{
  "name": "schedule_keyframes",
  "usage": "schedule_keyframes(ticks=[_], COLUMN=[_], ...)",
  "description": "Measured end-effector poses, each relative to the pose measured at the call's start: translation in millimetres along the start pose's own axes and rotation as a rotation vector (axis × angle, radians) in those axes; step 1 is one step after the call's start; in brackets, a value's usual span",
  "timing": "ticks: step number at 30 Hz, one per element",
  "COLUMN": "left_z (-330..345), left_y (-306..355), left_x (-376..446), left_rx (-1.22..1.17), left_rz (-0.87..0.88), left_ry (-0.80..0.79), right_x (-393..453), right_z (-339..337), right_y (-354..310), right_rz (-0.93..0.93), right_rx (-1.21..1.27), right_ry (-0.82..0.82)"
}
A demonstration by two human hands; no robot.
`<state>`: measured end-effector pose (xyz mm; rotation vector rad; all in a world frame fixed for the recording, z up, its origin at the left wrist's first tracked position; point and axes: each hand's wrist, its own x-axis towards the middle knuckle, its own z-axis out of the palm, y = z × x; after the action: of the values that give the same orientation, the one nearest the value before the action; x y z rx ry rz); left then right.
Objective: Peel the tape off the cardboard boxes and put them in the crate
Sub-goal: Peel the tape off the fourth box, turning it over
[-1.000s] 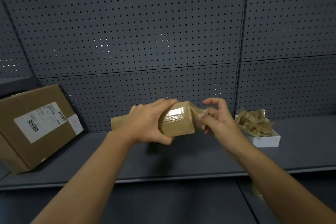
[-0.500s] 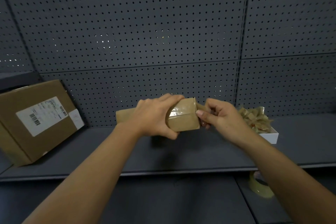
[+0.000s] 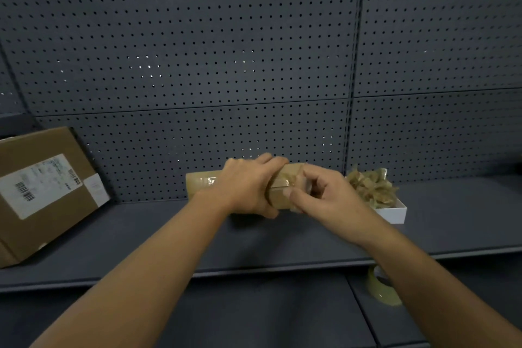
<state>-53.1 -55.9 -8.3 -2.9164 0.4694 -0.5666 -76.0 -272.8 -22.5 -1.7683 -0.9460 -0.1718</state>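
A: Long narrow brown cardboard box [image 3: 278,195] held up in the air, crosswise, above the dark grey metal shelf [image 3: 169,237]; not touching the shelf. Glossy clear tape [image 3: 202,181] visible across its left end.

B: Room around the box?

A: Open shelf surface below and to the left of the box, up to the large brown cardboard carton with a white shipping label [image 3: 45,192], well apart. Grey perforated back panel [image 3: 180,51] behind the box. To the right of the box, just past the right hand, a low white tray [image 3: 395,210] heaped with crumpled peeled tape strips [image 3: 370,185]. Shelf front edge running below the box, crossed by both forearms. Below and right of the box, under the shelf edge, a roll of clear tape [image 3: 384,289], partly hidden by the right forearm.

B: Hands?

A: Left hand [image 3: 248,186] wrapped over the middle of the box from above, fingers curled over the far top edge, thumb under the near side: firm grasp. Right hand [image 3: 324,198] at the box's right end, thumb and fingertips pinched together at that end. Blurred there; apparently pinching a loose bit of tape, cannot confirm. Both forearms bare, reaching forward.

B: Crate?

A: Cannot identify one.
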Motion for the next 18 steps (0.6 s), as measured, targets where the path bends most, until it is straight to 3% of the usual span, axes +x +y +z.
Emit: schedule_keyframes(ticks=[5,10,18], left_z=[7,19,40], left_y=[7,-2,32], left_x=[2,-17,-23], left_rx=[-0.097,0.081,-0.098], left_rz=[0.057,0.044,-0.038], left_ry=[0.202,0.405,0.501], right_x=[4,15,24], right_z=[2,-10,9], right_y=[-1,11,4], right_rz=[-0.076,0.066,-0.022], right_rx=[-0.163,0.076,0.029], right_ry=[0.08,0.28,0.127])
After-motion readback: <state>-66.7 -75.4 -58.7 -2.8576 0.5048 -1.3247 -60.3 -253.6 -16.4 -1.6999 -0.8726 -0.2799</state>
